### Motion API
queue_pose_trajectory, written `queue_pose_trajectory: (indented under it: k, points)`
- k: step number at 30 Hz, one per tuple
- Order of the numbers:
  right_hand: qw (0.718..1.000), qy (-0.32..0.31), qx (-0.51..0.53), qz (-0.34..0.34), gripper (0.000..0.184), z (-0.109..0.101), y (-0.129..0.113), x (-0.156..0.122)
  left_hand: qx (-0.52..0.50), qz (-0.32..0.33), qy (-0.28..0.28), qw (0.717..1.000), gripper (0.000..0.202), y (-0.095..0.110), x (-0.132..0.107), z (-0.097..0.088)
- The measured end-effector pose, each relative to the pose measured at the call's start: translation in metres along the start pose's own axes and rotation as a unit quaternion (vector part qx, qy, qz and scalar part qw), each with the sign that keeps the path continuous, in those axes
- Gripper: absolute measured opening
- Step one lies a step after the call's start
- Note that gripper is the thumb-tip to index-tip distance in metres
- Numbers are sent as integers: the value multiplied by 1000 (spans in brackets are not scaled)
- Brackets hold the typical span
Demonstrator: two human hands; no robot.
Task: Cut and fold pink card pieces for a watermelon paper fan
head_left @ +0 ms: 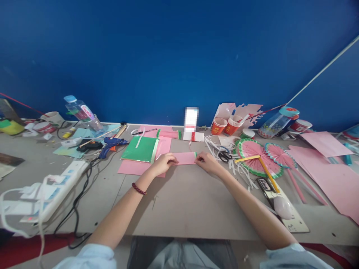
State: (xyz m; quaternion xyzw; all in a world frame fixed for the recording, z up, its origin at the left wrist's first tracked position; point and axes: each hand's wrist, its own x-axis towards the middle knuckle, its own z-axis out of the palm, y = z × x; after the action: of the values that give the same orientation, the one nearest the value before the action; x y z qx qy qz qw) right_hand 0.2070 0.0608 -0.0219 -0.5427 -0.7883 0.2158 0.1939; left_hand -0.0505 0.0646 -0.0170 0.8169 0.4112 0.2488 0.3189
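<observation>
A folded pink paper strip (pixel 185 158) with a green edge at its right end lies across the middle of the table. My left hand (pixel 166 163) pinches its left end, thumb and fingers together. At the green-edged end, the fingertips of my right hand (pixel 208 163) are closed on the paper. Left of my left hand rests a green pack of paper (pixel 140 149) on pink sheets (pixel 129 168). Black-handled scissors (pixel 225 156) lie just right of my right hand, among white strips. Behind the strip is a pleated pink piece (pixel 169 134) with green fringed ends.
Watermelon-patterned paper fans (pixel 259 157), a yellow folding ruler (pixel 266 170), a phone (pixel 263 184) and a mouse (pixel 282 207) lie right. A blue glue gun (pixel 110 145), a power strip (pixel 63 190) and a tilted bottle (pixel 80 110) are left. Red paper cups (pixel 218 126) stand by the blue wall.
</observation>
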Motion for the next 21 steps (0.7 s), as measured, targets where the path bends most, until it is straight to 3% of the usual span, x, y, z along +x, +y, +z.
queue_pose_trajectory:
  k: [13,21]
  points:
    - [1000,14,-16,-22,6,3,-1,-2,-7,-23,12,1000,21,8,-4,-2]
    - [1000,9,-19,-18,6,3,-2,-2,-30,-14,1,999,19,2,-3,-7]
